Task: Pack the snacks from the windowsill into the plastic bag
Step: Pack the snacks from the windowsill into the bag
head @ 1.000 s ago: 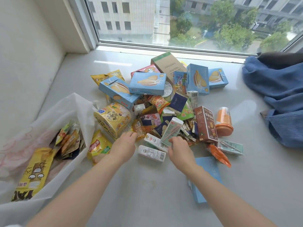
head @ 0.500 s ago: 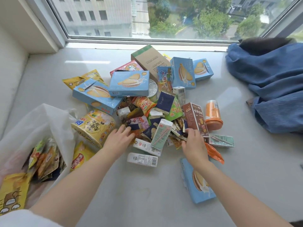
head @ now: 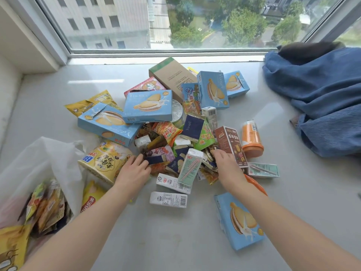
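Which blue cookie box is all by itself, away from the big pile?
The blue cookie box lying flat beside the right forearm, nearest the camera. The other four blue boxes sit in or against the snack pile nearer the window.

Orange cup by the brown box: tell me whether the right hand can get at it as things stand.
Probably yes. The orange cup stands at the pile's right edge with nothing on top, bare windowsill to its right. The right hand is close by; only the brown box stands between them.

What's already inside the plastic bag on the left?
The plastic bag holds several small yellow and orange snack packets and a larger yellow packet. Anything beneath them is covered.
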